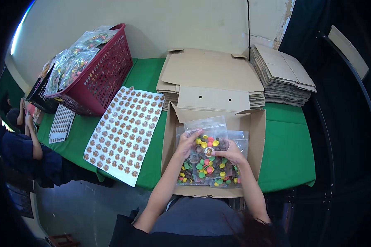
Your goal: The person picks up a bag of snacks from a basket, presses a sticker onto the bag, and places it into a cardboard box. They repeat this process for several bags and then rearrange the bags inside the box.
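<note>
Over an open cardboard box (pixel 256 152), I hold a clear plastic bag of colorful round candies (pixel 206 164) in both hands. My left hand (pixel 187 145) is closed on the bag's left side, with the thumb on its front. My right hand (pixel 230 154) grips the right side, its thumb at a round sticker (pixel 209 152) on the bag's front. Behind and beneath it, other bags of candies (pixel 240 138) lie in the box. The fingers behind the held bag are hidden.
A sheet of round stickers (pixel 125 131) lies left of the box, with smaller sticker sheets (pixel 62 123) beyond. A red basket (pixel 105 68) and a black basket (pixel 41 94) hold filled bags. Flattened cardboard boxes (pixel 212 70) are stacked behind. Another person (pixel 22 152) stands at far left.
</note>
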Demonstrator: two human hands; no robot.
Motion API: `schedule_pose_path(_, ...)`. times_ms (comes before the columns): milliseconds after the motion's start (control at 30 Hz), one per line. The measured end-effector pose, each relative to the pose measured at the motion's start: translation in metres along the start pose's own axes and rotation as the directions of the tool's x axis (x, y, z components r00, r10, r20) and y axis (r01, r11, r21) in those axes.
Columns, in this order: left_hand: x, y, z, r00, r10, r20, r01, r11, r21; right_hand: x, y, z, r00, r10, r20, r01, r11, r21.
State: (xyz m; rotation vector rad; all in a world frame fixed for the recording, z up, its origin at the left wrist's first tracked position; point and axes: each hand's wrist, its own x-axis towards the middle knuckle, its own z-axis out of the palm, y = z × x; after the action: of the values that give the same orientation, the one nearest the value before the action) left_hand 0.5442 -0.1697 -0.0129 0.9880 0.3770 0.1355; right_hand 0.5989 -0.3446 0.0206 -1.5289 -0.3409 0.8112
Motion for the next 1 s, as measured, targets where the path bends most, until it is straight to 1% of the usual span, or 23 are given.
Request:
schedule_pose_path(33,0.001,0.0,-0.001,1.0,-0.002,-0.005,0.002,1.0,-0.001,0.001,0.001,-0.001,1.0,0.004,0.003,-0.004,1.0,0.0)
schedule_pose_path(100,0.003,-0.003,-0.004,0.999,-0.014,-0.047,0.017,0.998,0.065,0.003,0.005,-0.004,0.99,-0.024,0.137,0.032,0.998,-0.051)
schedule_pose_path(133,0.003,-0.004,-0.004,0.999,-0.014,-0.051,0.018,0.998,0.065,0.004,0.006,-0.004,0.99,-0.022,0.141,0.029,0.998,-0.05)
schedule_pose_path(200,0.003,-0.004,-0.003,0.998,0.056,-0.04,-0.051,0.991,0.127,0.008,0.007,-0.005,0.998,0.053,0.016,-0.051,0.993,-0.109)
schedule_pose_path(233,0.004,-0.005,-0.003,0.998,0.059,-0.039,-0.053,0.99,0.128,0.012,0.012,-0.006,0.999,0.05,0.015,-0.048,0.993,-0.109)
schedule_pose_path(300,0.003,-0.01,-0.001,0.999,0.026,-0.022,-0.02,0.969,0.247,0.02,0.019,-0.007,0.994,-0.094,-0.06,0.099,0.991,0.085)
schedule_pose_path(333,0.003,-0.012,0.001,0.999,0.042,0.0,-0.04,0.956,0.291,0.017,0.013,-0.006,0.995,-0.015,-0.099,0.028,0.992,0.124)
schedule_pose_path(433,0.001,-0.01,0.007,0.999,0.002,0.053,-0.017,0.96,0.278,0.02,0.018,-0.01,0.994,-0.058,-0.087,0.073,0.981,0.182)
schedule_pose_path(467,0.002,-0.013,0.007,0.997,0.024,0.079,-0.044,0.962,0.268,0.02,0.019,-0.013,0.994,-0.057,-0.095,0.073,0.98,0.183)
schedule_pose_path(500,0.0,-0.011,0.01,0.996,0.019,0.085,-0.042,0.963,0.268,0.02,0.02,-0.015,0.993,-0.054,-0.108,0.068,0.988,0.137)
schedule_pose_path(533,-0.004,-0.006,0.014,0.998,-0.005,0.07,-0.018,0.948,0.317,0.021,0.021,-0.017,0.991,-0.053,-0.121,0.064,0.994,0.09)
schedule_pose_path(567,-0.006,-0.004,0.016,0.998,-0.026,0.054,0.004,0.931,0.366,0.022,0.023,-0.018,0.99,-0.055,-0.127,0.067,0.994,0.09)
schedule_pose_path(600,-0.005,-0.006,0.017,0.998,-0.024,0.06,0.001,0.93,0.367,0.022,0.026,-0.019,0.985,-0.075,-0.153,0.086,0.994,0.065)
schedule_pose_path(667,-0.006,-0.013,0.017,0.998,0.014,0.057,-0.031,0.952,0.304,0.022,0.028,-0.017,0.978,-0.106,-0.18,0.114,0.993,0.036)
schedule_pose_path(733,-0.004,-0.017,0.016,0.997,0.028,0.069,-0.049,0.944,0.325,0.021,0.026,-0.014,0.959,-0.191,-0.21,0.184,0.982,-0.051)
schedule_pose_path(767,-0.004,-0.018,0.016,0.997,0.034,0.073,-0.057,0.936,0.346,0.02,0.025,-0.014,0.957,-0.197,-0.214,0.191,0.98,-0.05)
schedule_pose_path(800,-0.005,-0.017,0.018,0.995,0.021,0.097,-0.05,0.951,0.306,0.02,0.023,-0.015,0.957,-0.204,-0.206,0.193,0.978,-0.074)
schedule_pose_path(833,-0.004,-0.018,0.017,0.995,0.023,0.101,-0.053,0.949,0.31,0.019,0.022,-0.015,0.958,-0.209,-0.198,0.193,0.976,-0.097)
schedule_pose_path(900,0.0,-0.021,0.016,0.995,-0.033,0.089,0.006,0.96,0.28,0.016,0.017,-0.014,0.959,-0.209,-0.193,0.189,0.975,-0.118)
schedule_pose_path(933,0.002,-0.022,0.016,0.995,-0.031,0.093,0.004,0.959,0.282,0.016,0.016,-0.013,0.962,-0.202,-0.185,0.177,0.974,-0.142)
schedule_pose_path(967,0.004,-0.024,0.016,0.997,-0.037,0.061,0.016,0.948,0.318,0.017,0.017,-0.011,0.961,-0.204,-0.185,0.179,0.974,-0.14)
schedule_pose_path(1000,0.004,-0.025,0.015,0.999,-0.043,0.027,0.03,0.935,0.353,0.018,0.021,-0.009,0.942,-0.264,-0.208,0.235,0.96,-0.152)
